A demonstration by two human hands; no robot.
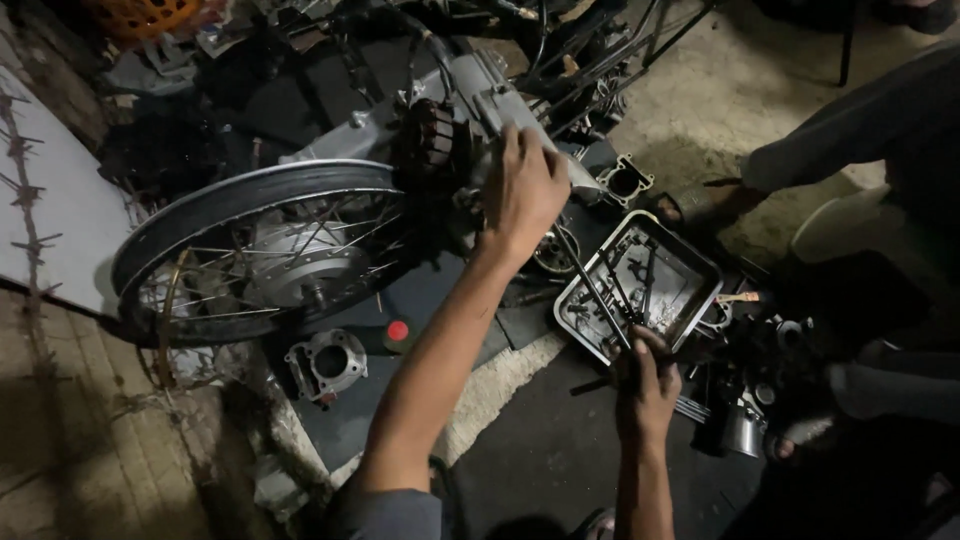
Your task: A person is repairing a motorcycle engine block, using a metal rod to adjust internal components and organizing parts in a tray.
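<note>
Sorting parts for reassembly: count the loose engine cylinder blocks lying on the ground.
2. One cylinder block lies below the spoked wheel; another sits above the metal tray. More may hide in the dark clutter.

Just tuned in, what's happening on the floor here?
A person is working on a stripped motorcycle engine lying beside its spoked wheel. The left hand rests on the engine casing, while the right hand grips a long dark tool over a metal tray of parts. A loose cylinder sits on the mat nearby.
</note>
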